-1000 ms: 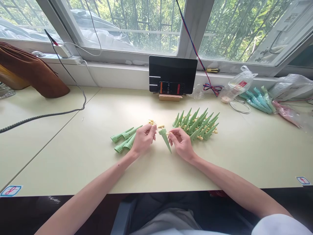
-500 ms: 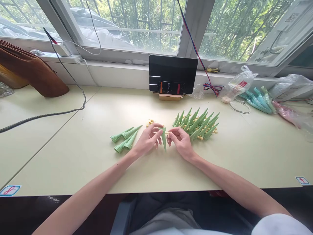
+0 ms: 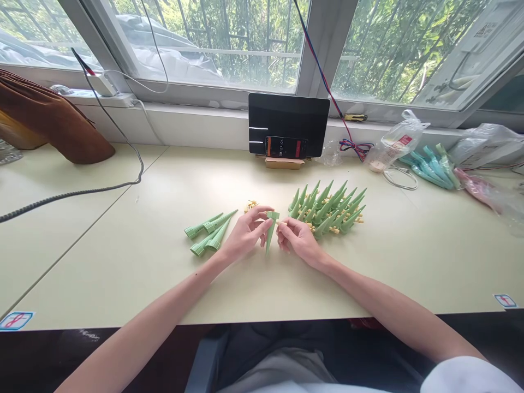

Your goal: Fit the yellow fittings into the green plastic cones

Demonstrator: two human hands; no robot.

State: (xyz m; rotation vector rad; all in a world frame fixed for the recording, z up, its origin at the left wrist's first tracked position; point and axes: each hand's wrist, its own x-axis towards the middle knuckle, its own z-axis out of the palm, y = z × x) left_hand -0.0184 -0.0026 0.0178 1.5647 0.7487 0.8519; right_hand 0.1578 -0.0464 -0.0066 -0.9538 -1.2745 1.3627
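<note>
Hold a pale green, tapering plastic spike [image 3: 269,234] between thumb and fingers of the left hand [image 3: 248,232], gripping near the wide collar, thin end pointing down and leaning slightly left, over the pale yellow-green tabletop [image 3: 164,273]. Cannot tell about contact between tip and table. With the right hand [image 3: 298,240], fingers curled, pinch a small pale yellow peg [image 3: 279,221] between thumb and fingertips, right beside the collar. Cannot make out, for the covering fingers, how deep in the collar, if at all. Just beyond the left hand, see a small heap of loose yellow plastic pieces [image 3: 251,206], partly hidden. To the left of that hand, find four loose green plastic cones [image 3: 221,238], lying on their sides with wide ends toward the near left. Beyond the right hand, see a dense cluster of green spikes fitted with yellow pieces [image 3: 325,210], points up and tilted. Farther back, notice a black flat tablet [image 3: 289,117] standing upright, with a dark phone [image 3: 286,147] propped before it on a cardboard stand [image 3: 284,164].
</note>
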